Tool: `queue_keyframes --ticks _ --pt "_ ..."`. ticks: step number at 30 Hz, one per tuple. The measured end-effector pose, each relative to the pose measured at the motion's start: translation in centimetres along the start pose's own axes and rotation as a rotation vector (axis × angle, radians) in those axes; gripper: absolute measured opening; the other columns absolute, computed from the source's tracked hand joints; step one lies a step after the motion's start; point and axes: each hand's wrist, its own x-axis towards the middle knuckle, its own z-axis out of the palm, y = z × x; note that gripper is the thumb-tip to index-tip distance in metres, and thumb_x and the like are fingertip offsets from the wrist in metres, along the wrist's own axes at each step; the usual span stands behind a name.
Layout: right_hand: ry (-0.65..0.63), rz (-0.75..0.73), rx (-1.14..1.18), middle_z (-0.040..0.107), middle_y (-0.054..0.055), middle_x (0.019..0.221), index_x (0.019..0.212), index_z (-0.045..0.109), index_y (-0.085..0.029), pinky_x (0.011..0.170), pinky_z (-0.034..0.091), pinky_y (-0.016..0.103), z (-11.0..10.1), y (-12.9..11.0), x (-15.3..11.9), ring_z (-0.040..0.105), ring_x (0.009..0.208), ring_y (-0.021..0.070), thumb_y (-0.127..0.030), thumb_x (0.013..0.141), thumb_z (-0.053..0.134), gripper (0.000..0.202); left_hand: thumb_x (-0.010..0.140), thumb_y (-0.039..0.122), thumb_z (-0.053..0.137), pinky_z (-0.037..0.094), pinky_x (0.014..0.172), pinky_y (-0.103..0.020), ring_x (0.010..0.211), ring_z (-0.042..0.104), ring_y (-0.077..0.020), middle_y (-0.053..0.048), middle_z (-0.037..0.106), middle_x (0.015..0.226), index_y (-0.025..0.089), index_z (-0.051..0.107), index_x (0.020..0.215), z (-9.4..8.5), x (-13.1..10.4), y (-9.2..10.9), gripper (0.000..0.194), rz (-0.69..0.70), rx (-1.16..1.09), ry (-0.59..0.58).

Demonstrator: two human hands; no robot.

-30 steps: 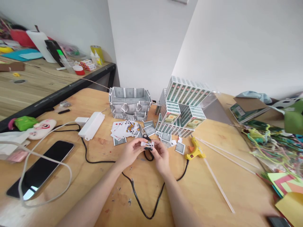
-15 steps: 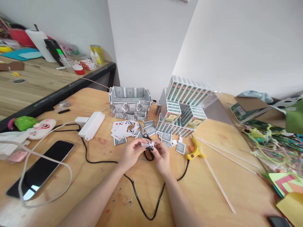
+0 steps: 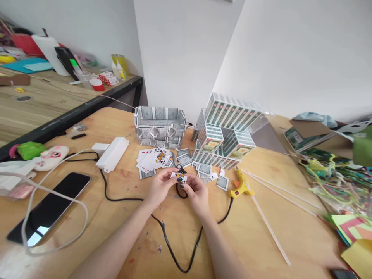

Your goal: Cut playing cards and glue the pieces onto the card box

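A small playing card [image 3: 178, 177] is pinched between my left hand [image 3: 161, 186] and my right hand [image 3: 198, 193], above the wooden table. Black-handled scissors [image 3: 181, 192] lie just beneath the card, partly hidden by my fingers. Fanned playing cards [image 3: 154, 158], face up, are beyond my left hand. Cards showing their grey backs [image 3: 204, 169] lie beyond my right hand. Behind them stands an open box made of folded cards [image 3: 161, 128]. To its right rises a stack of card packs [image 3: 229, 112]. A yellow glue gun [image 3: 241, 186] rests right of my right hand.
At the left are a white power adapter [image 3: 113, 154], a black phone [image 3: 55, 205] and a looped white cable. The glue gun's black cord [image 3: 174, 252] curves below my wrists. Clear glue sticks [image 3: 270, 228] and coloured craft scraps [image 3: 343, 186] are on the right.
The card has tilted so more of its printed face shows, and it has shifted slightly left. My fingers have changed their hold on it.
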Motion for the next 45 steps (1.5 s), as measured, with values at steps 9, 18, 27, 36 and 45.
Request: queue_keyframes --ticks 9,18,27,36,45 --pt "0.02 -0.014 0.056 0.065 0.004 0.085 0.097 0.057 -0.02 0.068 0.049 0.029 -0.2 0.1 0.0 0.061 0.078 0.0166 -0.029 0.072 0.065 0.027 0.066 0.028 0.068 0.047 0.083 -0.032 0.087 0.063 -0.0185 -0.005 0.069 0.091 0.016 0.064 0.091 -0.4 0.5 -0.6 0.028 -0.051 -0.054 -0.115" --pt "0.06 -0.009 0.103 0.063 0.003 0.083 0.09 0.059 -0.019 0.069 0.048 0.027 -0.2 -0.2 0.3 0.058 0.076 0.0149 -0.029 0.071 0.065 0.022 0.066 0.025 0.069 0.047 0.085 -0.032 0.088 0.064 -0.0192 -0.006 0.07 0.093 0.015 0.065 0.09 -0.3 0.3 -0.5 0.026 -0.076 -0.087 -0.137" --pt "0.147 0.093 0.104 0.06 0.0 0.068 0.078 0.06 -0.017 0.058 0.046 0.025 -0.3 -0.1 0.5 0.054 0.058 0.0116 -0.032 0.07 0.066 0.018 0.07 0.029 0.065 0.046 0.089 -0.035 0.094 0.063 -0.021 -0.007 0.069 0.1 0.016 0.065 0.097 -0.5 0.6 -0.8 0.03 -0.098 0.011 -0.21" --pt "0.157 0.106 0.101 0.064 0.001 0.067 0.081 0.062 -0.017 0.059 0.051 0.029 -0.4 0.2 0.7 0.059 0.058 0.0137 -0.037 0.07 0.065 0.023 0.073 0.032 0.062 0.045 0.092 -0.036 0.098 0.061 -0.0215 -0.009 0.066 0.108 0.015 0.061 0.106 -0.7 0.7 -1.2 0.037 -0.087 0.036 -0.226" --pt "0.106 0.116 0.113 0.069 0.004 0.077 0.089 0.063 -0.016 0.063 0.053 0.033 -0.5 0.2 0.8 0.062 0.062 0.0159 -0.038 0.069 0.066 0.03 0.069 0.03 0.065 0.046 0.089 -0.037 0.093 0.063 -0.0228 -0.009 0.07 0.095 0.014 0.064 0.093 -0.2 0.6 -0.5 0.029 -0.119 0.014 -0.131"
